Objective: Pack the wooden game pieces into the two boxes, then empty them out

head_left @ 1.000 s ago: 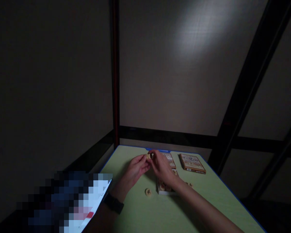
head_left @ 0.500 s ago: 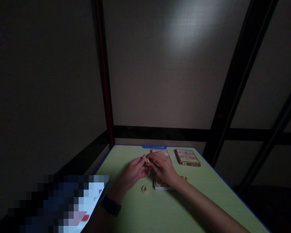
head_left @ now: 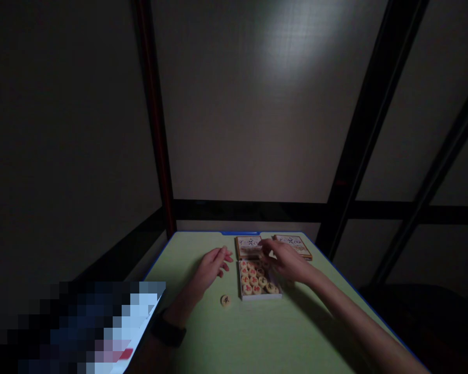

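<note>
My left hand [head_left: 211, 267] hovers over the table, left of a shallow white box [head_left: 261, 297]. Its fingers are loosely bent and apart, with no piece plainly visible in them. The box holds rows of round wooden Chinese chess pieces [head_left: 256, 289], marked in red and black characters. Over the box's back right corner is my right hand [head_left: 284, 259], its thumb and bent fingers apart; it hides that part of the box. One loose chess piece [head_left: 225, 300] with a dark character lies on the table, left of the box's front corner.
Behind the box lies a flat printed box [head_left: 249, 247], with a second printed box [head_left: 296, 243] to its right, partly behind my right hand. The green table [head_left: 234, 337] has a blue edge. A blurred bright patch [head_left: 140, 306] covers the lower left. Dark-framed panels stand behind.
My hands were together over the box, handling chess pieces. They have come apart, the right hand moving right, and the rows of pieces now show. The view has shifted slightly.
</note>
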{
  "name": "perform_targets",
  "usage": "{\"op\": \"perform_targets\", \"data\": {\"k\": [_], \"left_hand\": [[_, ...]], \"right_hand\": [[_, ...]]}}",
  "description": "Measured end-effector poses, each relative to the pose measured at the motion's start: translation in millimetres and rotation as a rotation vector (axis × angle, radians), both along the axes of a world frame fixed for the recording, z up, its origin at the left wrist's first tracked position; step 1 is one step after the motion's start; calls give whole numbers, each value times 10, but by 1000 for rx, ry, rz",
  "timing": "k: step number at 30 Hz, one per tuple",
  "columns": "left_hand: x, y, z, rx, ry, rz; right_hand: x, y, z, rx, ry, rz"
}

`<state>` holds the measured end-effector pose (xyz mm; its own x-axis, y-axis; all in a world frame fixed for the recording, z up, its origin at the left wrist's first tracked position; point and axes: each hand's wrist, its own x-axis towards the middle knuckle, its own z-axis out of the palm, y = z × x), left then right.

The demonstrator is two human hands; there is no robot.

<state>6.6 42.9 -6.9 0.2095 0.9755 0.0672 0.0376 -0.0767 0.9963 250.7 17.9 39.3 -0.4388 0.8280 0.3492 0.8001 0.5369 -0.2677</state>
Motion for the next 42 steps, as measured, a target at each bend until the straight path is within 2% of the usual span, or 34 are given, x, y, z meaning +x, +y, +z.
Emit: {"op": "perform_targets", "data": {"k": [4,9,14,22,24,29,33,37,42], "left_hand": [[3,31,-38,49,76,1],[-3,34,-64,52,92,2],[-12,43,-67,36,101,-8],[-46,25,-25,83,194,-14],[-116,-15,26,122,288,-87],[-320,-131,124,109,614,-423],[-348,-118,68,137,773,-473],[-310,-90,18,163,818,-474],[-286,-114,37,173,843,-452]], "right_hand": [[161,-52,-169,-101,-211,-127],[96,-87,-320,-51,-312,-102],[59,-74,-350,4,-322,6],[-9,-75,-306,-25,-292,-77],[-1,-50,-327,-50,-259,-98],[36,22,-402,-87,-109,-95],[111,10,-318,-114,8,-74],[202,-85,-145,-126,63,-54],[76,-239,-70,-206,-154,-76]]}}
